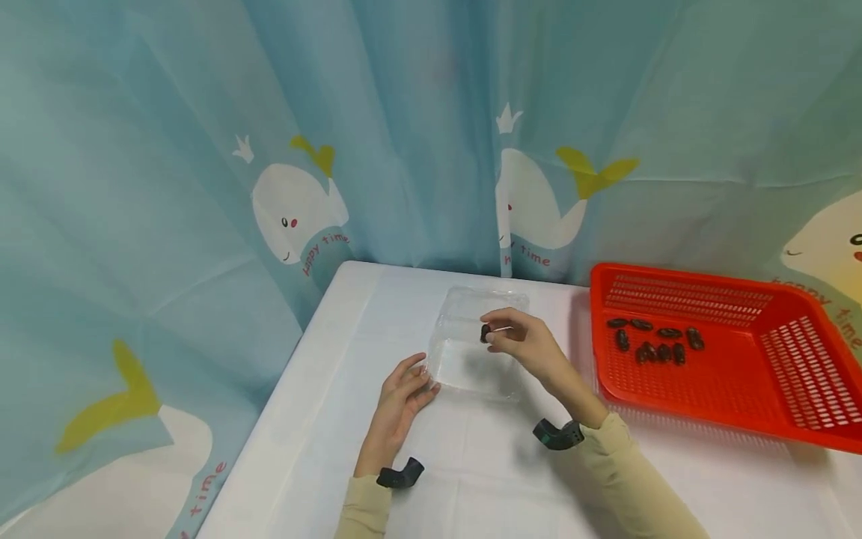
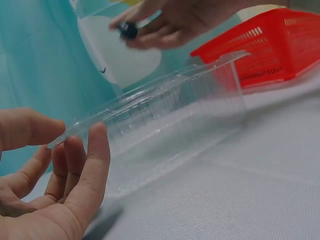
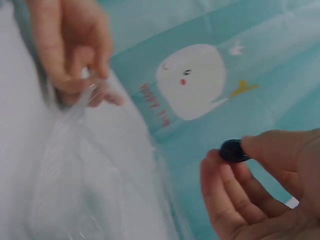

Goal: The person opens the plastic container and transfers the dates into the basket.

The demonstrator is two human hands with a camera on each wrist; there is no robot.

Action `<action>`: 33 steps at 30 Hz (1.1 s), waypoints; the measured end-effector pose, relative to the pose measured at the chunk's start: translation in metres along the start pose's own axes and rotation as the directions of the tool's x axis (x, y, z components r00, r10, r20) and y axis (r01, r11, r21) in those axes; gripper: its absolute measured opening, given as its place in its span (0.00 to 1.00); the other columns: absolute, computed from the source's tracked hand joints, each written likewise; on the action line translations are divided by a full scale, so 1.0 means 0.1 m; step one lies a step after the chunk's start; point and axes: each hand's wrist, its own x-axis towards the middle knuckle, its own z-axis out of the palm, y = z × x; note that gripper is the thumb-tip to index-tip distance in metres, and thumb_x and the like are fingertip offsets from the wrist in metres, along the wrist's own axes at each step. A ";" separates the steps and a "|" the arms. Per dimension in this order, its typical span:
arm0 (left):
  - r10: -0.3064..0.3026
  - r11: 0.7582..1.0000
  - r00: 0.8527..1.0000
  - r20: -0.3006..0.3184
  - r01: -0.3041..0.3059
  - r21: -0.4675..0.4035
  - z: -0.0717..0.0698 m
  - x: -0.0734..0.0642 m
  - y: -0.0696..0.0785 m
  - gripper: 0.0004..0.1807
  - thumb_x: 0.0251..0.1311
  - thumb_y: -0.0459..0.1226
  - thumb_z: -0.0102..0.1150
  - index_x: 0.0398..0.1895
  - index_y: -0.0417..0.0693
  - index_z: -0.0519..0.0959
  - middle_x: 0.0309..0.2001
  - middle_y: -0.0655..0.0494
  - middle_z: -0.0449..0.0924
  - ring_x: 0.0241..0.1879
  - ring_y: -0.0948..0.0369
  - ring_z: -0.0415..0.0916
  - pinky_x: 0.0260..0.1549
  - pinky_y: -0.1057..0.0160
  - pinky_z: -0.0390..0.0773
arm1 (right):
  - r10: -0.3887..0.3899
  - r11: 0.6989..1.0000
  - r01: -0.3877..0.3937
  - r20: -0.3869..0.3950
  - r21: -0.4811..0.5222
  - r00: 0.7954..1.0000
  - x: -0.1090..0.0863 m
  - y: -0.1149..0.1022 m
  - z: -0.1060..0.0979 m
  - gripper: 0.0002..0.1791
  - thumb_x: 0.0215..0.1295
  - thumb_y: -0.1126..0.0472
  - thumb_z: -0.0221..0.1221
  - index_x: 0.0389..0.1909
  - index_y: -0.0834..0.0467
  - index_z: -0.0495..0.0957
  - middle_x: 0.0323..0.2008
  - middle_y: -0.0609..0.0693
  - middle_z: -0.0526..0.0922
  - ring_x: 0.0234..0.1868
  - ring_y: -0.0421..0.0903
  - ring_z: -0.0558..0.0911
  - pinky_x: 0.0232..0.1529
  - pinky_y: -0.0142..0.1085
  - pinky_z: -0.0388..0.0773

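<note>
My right hand [image 1: 532,346] pinches a dark brown date [image 1: 485,334] between thumb and fingertips, held above a clear plastic box [image 1: 465,367]. In the right wrist view the date [image 3: 233,151] looks nearly black, with the thumb on one side and fingertips on the other. At the near left corner of the box, my left hand [image 1: 399,404] grips the rim. The left wrist view has thumb and fingers on either side of that rim, and the box's clear wall [image 2: 165,120] stretching away to the right. Bare floor shows inside the box.
A red plastic basket [image 1: 734,378] stands to the right, with several dates [image 1: 663,352] lying on its floor. Under it a translucent rim [image 1: 714,428] shows. The white table [image 1: 505,486] ends at a blue curtain [image 1: 417,135] printed with whales.
</note>
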 end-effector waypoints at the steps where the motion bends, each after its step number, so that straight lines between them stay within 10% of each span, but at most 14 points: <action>1: 0.002 1.000 1.000 0.005 -0.002 -0.004 0.00 0.00 0.00 0.29 0.65 0.30 0.57 0.69 0.41 0.64 0.48 0.50 0.72 0.41 0.62 0.74 0.51 0.61 0.84 | -0.009 0.999 0.010 -0.009 0.048 1.000 -0.03 -0.02 -0.04 0.16 0.66 0.65 0.62 0.54 0.60 0.77 0.49 0.59 0.80 0.45 0.49 0.86 0.47 0.37 0.87; 10: -0.005 1.000 0.999 0.035 0.006 -0.023 0.00 0.00 0.01 0.29 0.66 0.29 0.55 0.70 0.40 0.63 0.43 0.55 0.71 0.40 0.62 0.74 0.53 0.61 0.83 | -0.017 0.952 0.016 0.002 0.305 1.000 -0.23 -0.23 -0.43 0.14 0.70 0.68 0.56 0.55 0.61 0.75 0.45 0.49 0.80 0.47 0.44 0.84 0.55 0.36 0.84; 33: 0.003 1.000 0.999 0.046 -0.003 0.001 -0.03 -0.01 0.01 0.29 0.69 0.29 0.52 0.71 0.40 0.61 0.43 0.57 0.70 0.42 0.64 0.74 0.53 0.62 0.83 | 0.138 0.839 -0.156 0.073 0.522 0.988 -0.74 -0.52 -1.67 0.19 0.76 0.71 0.43 0.55 0.55 0.80 0.46 0.45 0.82 0.47 0.46 0.86 0.53 0.34 0.84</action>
